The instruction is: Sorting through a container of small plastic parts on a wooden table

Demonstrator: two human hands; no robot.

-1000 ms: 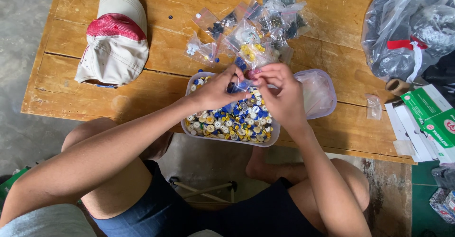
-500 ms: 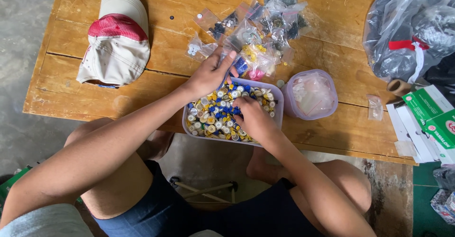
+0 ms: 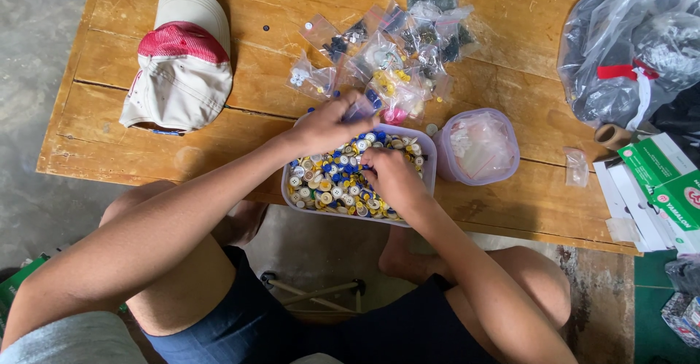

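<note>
A clear plastic tub [image 3: 430,153] full of mixed blue, yellow and white buttons [image 3: 332,182] sits at the near edge of a wooden table [image 3: 510,102]. My left hand [image 3: 332,122] hovers over the tub's far rim, pinching a small clear bag [image 3: 361,107] with blue buttons in it. My right hand [image 3: 390,178] is down in the tub with its fingers curled among the buttons; whether it grips any I cannot tell. Just beyond lies a heap of small clear bags of sorted buttons [image 3: 394,51].
A clear lid holding empty small bags [image 3: 481,145] lies right of the tub. A white and red cap [image 3: 182,58] rests at the left. A big plastic bag [image 3: 634,43] and green and white boxes [image 3: 656,182] crowd the right side. My knees are under the table edge.
My hands were together above the tub; now the right has dropped into the buttons. The left, which reached toward the heap, now holds a small bag over the tub's rim.
</note>
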